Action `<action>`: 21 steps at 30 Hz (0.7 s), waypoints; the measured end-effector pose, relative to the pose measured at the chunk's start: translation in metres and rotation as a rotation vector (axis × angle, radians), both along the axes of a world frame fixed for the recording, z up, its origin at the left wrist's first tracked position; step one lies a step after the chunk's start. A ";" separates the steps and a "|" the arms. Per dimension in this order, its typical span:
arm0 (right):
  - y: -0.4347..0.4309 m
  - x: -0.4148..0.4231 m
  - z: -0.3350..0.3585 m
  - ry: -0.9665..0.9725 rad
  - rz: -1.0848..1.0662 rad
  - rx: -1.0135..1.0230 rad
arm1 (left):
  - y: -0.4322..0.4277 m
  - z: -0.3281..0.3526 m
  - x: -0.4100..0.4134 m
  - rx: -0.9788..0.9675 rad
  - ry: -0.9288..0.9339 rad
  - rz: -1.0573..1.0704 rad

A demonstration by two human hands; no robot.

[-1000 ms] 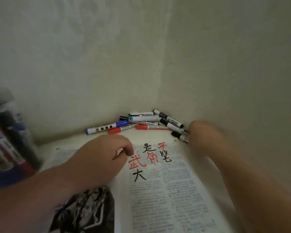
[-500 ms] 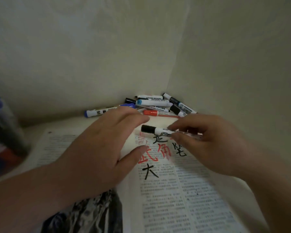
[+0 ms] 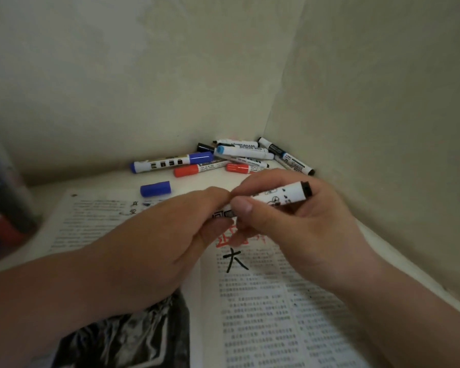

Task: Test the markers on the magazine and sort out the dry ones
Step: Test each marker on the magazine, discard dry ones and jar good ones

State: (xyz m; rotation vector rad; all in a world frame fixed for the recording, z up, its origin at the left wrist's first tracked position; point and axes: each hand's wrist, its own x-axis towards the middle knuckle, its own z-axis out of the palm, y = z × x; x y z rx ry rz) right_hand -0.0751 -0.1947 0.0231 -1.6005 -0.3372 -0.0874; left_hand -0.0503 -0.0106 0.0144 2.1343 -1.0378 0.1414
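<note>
1. Nearest: an open magazine [image 3: 263,301] lies flat on the pale table [image 3: 388,256]. There is a dark photo [image 3: 122,338] on its left page and dense print on the right.
2. Both forearms come in over the pages and hide much of the centre fold.
3. The left hand [image 3: 154,235] is above the fold. Its fingers are curled tight round the near end of a white marker [image 3: 282,196], and that end is hidden inside the grip.
4. The right hand [image 3: 298,224] pinches the same marker's barrel between thumb and curled fingers. The black far end sticks out past the knuckles, to the right.
5. The marker is in the air, tilted, just above the top of the right page.
6. Under the hands: a black character [image 3: 234,258] shows whole. The red writing [image 3: 223,241] above it is mostly covered by fingers.
7. Beyond the left page, a loose blue cap [image 3: 155,188] lies on the table.
8. Far left edge: a clear tub [image 3: 6,203] of pens, blurred.
9. Farthest: a pile of markers [image 3: 239,155] in the corner where the two walls [image 3: 170,75] meet. It has blue, red and black caps, lying crossed.
10. Change: half a second ago the right hand alone held the marker low over the writing, and the left hand was spread open beside it. A second ago the right hand was at the pile. Now both hands grip the marker.
</note>
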 end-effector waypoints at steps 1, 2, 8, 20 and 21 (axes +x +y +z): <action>0.001 -0.001 -0.002 -0.035 -0.012 -0.071 | -0.003 0.002 -0.001 -0.009 -0.020 -0.011; 0.002 -0.001 -0.003 -0.067 -0.022 -0.122 | -0.006 0.003 -0.002 -0.008 -0.039 0.001; 0.004 0.001 -0.008 -0.098 -0.030 -0.037 | 0.010 0.002 -0.001 0.021 -0.105 -0.028; 0.001 -0.009 0.007 -0.272 0.134 0.022 | 0.018 0.007 0.006 -0.030 0.215 -0.103; -0.002 -0.007 0.009 -0.278 0.089 0.007 | 0.019 0.005 0.009 -0.070 0.262 -0.127</action>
